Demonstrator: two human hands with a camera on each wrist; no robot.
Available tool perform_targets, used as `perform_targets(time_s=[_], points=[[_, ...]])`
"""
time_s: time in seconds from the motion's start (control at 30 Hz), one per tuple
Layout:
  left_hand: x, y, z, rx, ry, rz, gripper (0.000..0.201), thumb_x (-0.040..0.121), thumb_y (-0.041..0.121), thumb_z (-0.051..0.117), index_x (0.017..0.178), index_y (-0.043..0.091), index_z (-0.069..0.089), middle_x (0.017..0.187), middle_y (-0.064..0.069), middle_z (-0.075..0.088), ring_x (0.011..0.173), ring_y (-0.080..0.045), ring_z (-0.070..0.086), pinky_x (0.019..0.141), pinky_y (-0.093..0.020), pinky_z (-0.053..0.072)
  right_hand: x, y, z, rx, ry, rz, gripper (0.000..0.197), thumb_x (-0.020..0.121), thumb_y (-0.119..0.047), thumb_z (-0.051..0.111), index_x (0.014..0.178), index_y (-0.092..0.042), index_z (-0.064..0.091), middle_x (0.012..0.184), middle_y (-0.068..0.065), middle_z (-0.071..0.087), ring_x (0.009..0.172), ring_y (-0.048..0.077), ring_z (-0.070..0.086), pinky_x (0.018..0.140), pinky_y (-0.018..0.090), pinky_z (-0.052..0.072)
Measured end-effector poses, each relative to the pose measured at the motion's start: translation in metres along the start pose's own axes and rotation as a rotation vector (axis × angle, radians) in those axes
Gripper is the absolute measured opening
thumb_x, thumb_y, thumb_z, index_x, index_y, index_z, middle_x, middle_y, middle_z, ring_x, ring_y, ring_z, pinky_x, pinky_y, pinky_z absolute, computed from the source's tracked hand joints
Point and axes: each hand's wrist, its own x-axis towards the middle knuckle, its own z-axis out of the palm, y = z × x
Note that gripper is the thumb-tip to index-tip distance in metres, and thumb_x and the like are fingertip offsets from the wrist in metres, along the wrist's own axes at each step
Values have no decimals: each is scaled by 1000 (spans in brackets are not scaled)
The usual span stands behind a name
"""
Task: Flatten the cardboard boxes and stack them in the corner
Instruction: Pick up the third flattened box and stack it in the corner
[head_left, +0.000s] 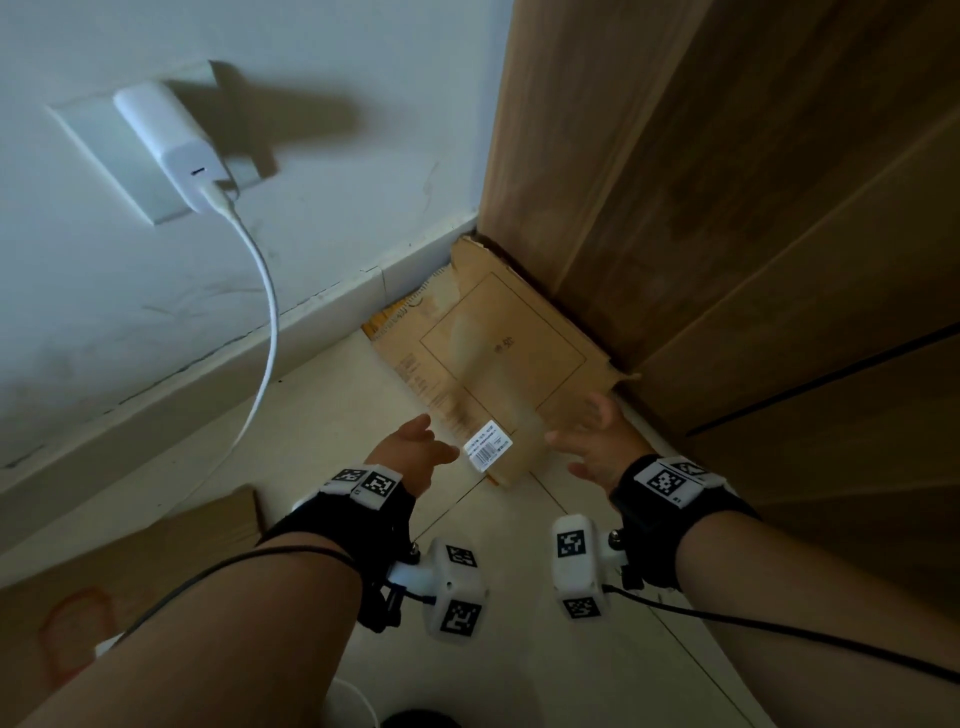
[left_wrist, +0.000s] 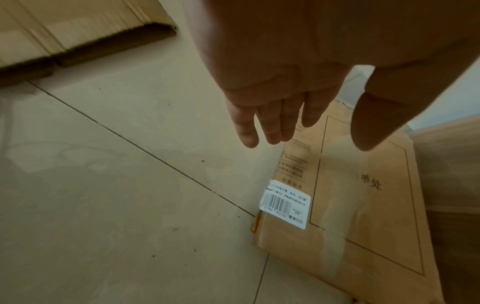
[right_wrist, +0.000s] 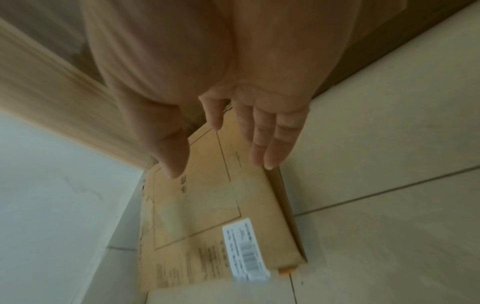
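a flat cardboard box (head_left: 493, 358) lies on the floor (head_left: 322, 415), pushed right into the corner where the white wall (head_left: 311, 104) meets the wooden cupboard (head_left: 727, 208). one long edge sits along the cupboard and the far end is near the wall, likely so it stays out of the way. a white sticker (head_left: 487, 447) with black lines is on its near end. under it peeks the edge of another flat piece with yellow marks (head_left: 387, 319), so a pile looks started

the left hand (head_left: 415, 449) hangs above the near left side of the box, fingers straight and loose, holding nothing. the right hand (head_left: 597, 436) hangs above the near right side, fingers spread, also holding nothing. in the wrist views neither hand seems to touch the box

one hand on each side looks like a way to set the box down straight, or to press it flat

another cardboard piece (head_left: 130, 582) lies near the left arm, well apart from the corner. it may be next for the pile

a white charger (head_left: 171, 145) is plugged into the wall, and its cable (head_left: 265, 322) hangs down to the floor beside the box, so it could get caught
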Motion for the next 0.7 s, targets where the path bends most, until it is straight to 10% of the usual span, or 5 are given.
perform_targets(time_s=[0.27,0.53,0.7], points=[[-46,-27,-48,-18,69,60,58,86,2,58,141,11,41,150,-7,39,132,-22,43,86,-24,43,-31,7,56,-80,-122,-39,71,80,-10,67,142,-18,33,136,10,45,90,16,53,82,35,50],[-70,-69,-97,-81,177,29,54,85,12,61,137,18,47,127,-11,53,107,-22,51,86,-32,42,-64,36,105,-139,-278,12,62,82,-12,67,137,-17,39,142,13,42,105,23,53,80,33,44],[-78,-108,-143,-25,266,-30,51,85,12,59,134,19,49,140,-14,50,123,-27,48,98,-35,41,-78,52,134,-214,-302,59,54,83,-11,64,132,-13,43,119,10,56,98,21,54,79,32,45]])
